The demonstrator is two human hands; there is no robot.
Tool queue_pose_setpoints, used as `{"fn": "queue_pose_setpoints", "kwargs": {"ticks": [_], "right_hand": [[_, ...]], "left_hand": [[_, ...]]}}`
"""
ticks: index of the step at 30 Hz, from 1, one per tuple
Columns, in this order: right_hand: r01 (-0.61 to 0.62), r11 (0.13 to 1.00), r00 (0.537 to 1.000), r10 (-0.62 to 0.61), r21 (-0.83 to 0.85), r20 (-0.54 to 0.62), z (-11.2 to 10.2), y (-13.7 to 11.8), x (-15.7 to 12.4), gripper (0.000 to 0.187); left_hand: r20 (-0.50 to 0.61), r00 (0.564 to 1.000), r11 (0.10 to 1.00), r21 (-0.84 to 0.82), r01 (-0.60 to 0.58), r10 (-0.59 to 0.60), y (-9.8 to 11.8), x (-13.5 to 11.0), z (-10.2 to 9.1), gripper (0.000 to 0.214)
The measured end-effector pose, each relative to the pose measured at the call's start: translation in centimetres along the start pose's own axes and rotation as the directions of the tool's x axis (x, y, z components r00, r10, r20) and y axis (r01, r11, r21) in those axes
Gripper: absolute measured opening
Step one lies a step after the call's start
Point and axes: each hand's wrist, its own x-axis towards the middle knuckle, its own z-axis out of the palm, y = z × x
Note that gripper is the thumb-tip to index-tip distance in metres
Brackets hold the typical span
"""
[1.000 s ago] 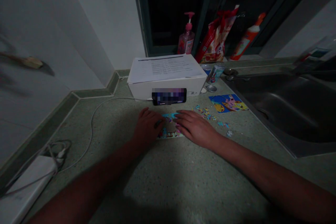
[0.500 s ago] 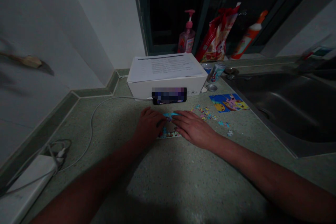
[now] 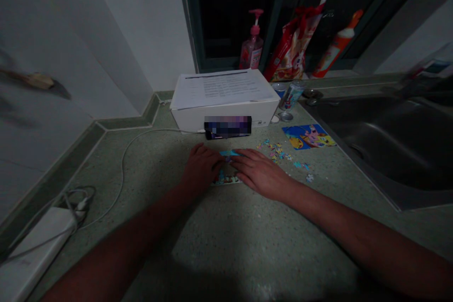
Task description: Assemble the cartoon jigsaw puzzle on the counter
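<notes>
Between my hands lies a partly assembled jigsaw puzzle (image 3: 228, 180) with a light blue top edge and a colourful lower strip. My left hand (image 3: 201, 165) rests over its left side, fingers a little bent and apart, the thumb side towards the middle. Over the right side my right hand (image 3: 262, 172) lies with its fingers stretched out, their tips on the puzzle. Both hands cover much of it, and whether a small piece sits under the fingertips is hidden. Loose jigsaw pieces (image 3: 278, 152) are scattered to the right of my right hand.
A phone (image 3: 228, 127) on a cable leans against a white box (image 3: 191, 120) behind the puzzle. Right of it are a picture card (image 3: 309, 137), a can (image 3: 292, 95) and the sink (image 3: 392, 146). A white power strip (image 3: 38, 250) lies at the left.
Both hands stay almost in place on the puzzle, with only a slight shift of the fingers. The whole view has moved a little.
</notes>
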Motion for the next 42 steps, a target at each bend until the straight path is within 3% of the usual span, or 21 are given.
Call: {"fn": "queue_pose_setpoints", "kwargs": {"ticks": [8, 15, 23, 30, 37, 42], "right_hand": [[0.001, 1.0, 1.0, -0.001, 0.015, 0.005, 0.2, -0.1, 0.0, 0.036], [-0.002, 1.0, 1.0, 0.003, 0.016, -0.031, -0.2, 0.1, -0.2, 0.035], [-0.051, 0.998, 0.994, 0.053, 0.023, -0.095, -0.8, 0.7, -0.4, 0.032], [-0.135, 0.991, 0.985, 0.132, -0.02, -0.112, -2.1, 2.2, -0.9, 0.033], [-0.188, 0.982, 0.979, 0.188, 0.015, -0.084, -4.1, 4.3, -2.0, 0.034], [-0.174, 0.983, 0.982, 0.178, 0.062, -0.06, -3.9, 4.6, -3.3, 0.036]], "left_hand": [[-0.003, 1.0, 1.0, -0.013, 0.012, -0.012, 0.0, -0.1, 0.1, 0.014], [-0.089, 0.995, 0.999, 0.003, 0.042, -0.042, 0.3, -0.1, -0.5, 0.019], [-0.042, 0.998, 0.999, -0.007, 0.047, -0.047, 0.3, -0.3, -0.5, 0.031], [-0.044, 0.976, 0.975, -0.076, 0.211, -0.215, -0.5, -1.2, -0.4, 0.038], [-0.015, 0.978, 0.973, -0.106, 0.207, -0.209, -0.7, -1.7, -0.5, 0.039], [-0.027, 0.977, 0.974, -0.087, 0.208, -0.211, -0.8, -1.7, -0.6, 0.038]]}}
